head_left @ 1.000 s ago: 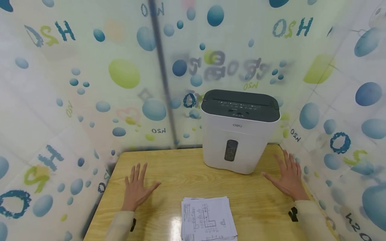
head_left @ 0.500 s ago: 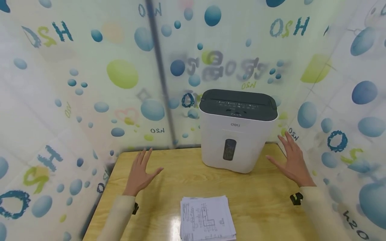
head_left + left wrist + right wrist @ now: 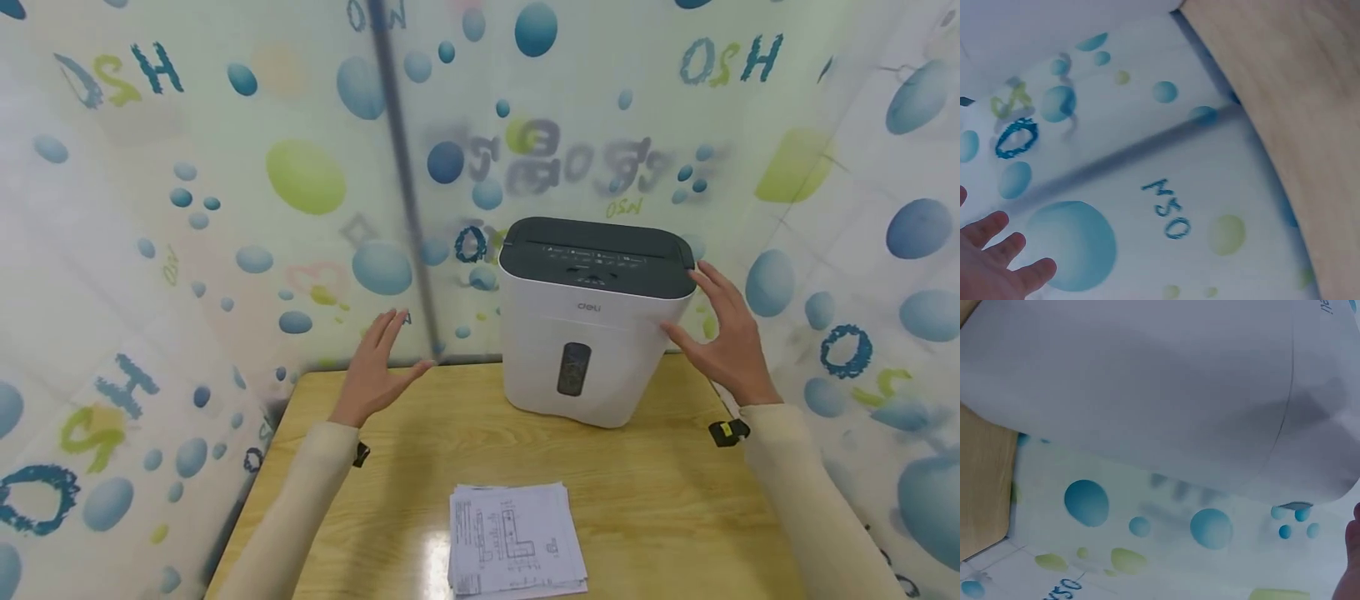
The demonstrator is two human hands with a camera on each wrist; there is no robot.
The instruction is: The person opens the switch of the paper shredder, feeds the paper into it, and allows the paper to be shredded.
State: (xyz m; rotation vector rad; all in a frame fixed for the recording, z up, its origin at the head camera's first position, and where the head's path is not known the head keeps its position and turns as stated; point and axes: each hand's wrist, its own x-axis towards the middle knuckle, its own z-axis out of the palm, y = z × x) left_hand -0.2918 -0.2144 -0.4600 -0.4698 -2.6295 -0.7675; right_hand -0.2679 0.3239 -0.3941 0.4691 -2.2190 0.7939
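Note:
A white paper shredder (image 3: 581, 342) with a dark grey top (image 3: 596, 257) stands upright at the back right of the wooden table. My right hand (image 3: 726, 343) is raised at its upper right side, fingers extended and thumb apart, close to the edge of the top. Whether it touches there cannot be told; in the right wrist view only a bit of that hand (image 3: 1350, 559) shows beside the white side. My left hand (image 3: 377, 375) hovers over the table's back left, well away from the shredder, with fingers spread and nothing held.
A stack of printed papers (image 3: 517, 542) with drawings lies at the table's front middle. Patterned curtains (image 3: 307, 175) with blue and green dots surround the wooden table (image 3: 375, 517) at the back and sides.
Both hands have moved forward and up from low over the table. The right one has come close to the shredder's upper side, and the left has shifted toward the middle. Shredder and papers stay put.

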